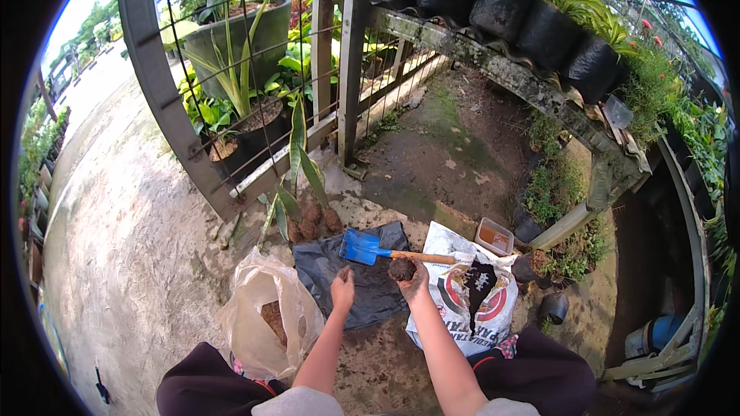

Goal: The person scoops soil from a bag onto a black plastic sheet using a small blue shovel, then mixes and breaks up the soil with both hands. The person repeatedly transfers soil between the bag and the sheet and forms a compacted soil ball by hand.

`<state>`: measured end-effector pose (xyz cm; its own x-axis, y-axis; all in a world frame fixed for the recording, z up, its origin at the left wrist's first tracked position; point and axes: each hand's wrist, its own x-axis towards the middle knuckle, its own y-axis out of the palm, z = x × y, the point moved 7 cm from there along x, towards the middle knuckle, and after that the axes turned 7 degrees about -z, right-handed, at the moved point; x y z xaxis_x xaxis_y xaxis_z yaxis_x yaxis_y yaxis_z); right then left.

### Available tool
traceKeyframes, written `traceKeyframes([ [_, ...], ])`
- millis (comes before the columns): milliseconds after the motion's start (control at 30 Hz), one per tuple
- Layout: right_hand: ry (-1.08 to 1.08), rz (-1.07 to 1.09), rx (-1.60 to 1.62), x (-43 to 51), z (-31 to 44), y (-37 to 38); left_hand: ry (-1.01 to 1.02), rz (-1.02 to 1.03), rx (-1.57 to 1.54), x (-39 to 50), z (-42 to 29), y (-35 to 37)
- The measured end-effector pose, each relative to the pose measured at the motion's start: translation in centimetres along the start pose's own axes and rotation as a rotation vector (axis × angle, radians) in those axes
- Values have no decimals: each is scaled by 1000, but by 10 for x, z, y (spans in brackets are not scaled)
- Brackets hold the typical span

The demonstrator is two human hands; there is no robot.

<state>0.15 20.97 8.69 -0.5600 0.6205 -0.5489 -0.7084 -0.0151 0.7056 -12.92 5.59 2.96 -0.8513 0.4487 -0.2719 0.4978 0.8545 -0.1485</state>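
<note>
My right hand (415,285) cups a round, dark brown ball of soil (402,269), its fingers smeared with dirt. To the left, over a black plastic sheet or bag (324,277), my left hand (343,289) has its fingers drawn together and shows nothing in them. Just beyond both hands lies a trowel with a blue blade (359,247) and wooden handle, across the black plastic and a white sack (445,323). The sack bears print and is torn, with dark soil in the tear. An open clear plastic bag (266,312) holding brown material stands beside my left forearm.
Several brown root or soil balls (312,221) lie by uprooted snake plants (298,162). A clear tub (495,237) of brownish content sits behind the sack. A metal mesh frame (231,185) rises ahead; a bench (520,75) with black-bagged plants stands at right.
</note>
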Motion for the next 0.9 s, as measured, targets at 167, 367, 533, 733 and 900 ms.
traceKeyframes([
  [167,-348,-31,-353,-52,3,82,-416,159,-860,-43,-120,36],
  [367,-1453,233,-1425,-205,37,227,-334,177,-1083,-88,-235,9],
  [533,-1819,320,-1560,-260,49,289,-152,479,-1204,-96,-293,-15],
  [733,-1455,675,-1497,-269,28,316,-289,298,-1109,-97,-298,-61],
  [900,-1290,800,-1361,-279,-9,302,-353,200,-1239,-67,-254,-85],
])
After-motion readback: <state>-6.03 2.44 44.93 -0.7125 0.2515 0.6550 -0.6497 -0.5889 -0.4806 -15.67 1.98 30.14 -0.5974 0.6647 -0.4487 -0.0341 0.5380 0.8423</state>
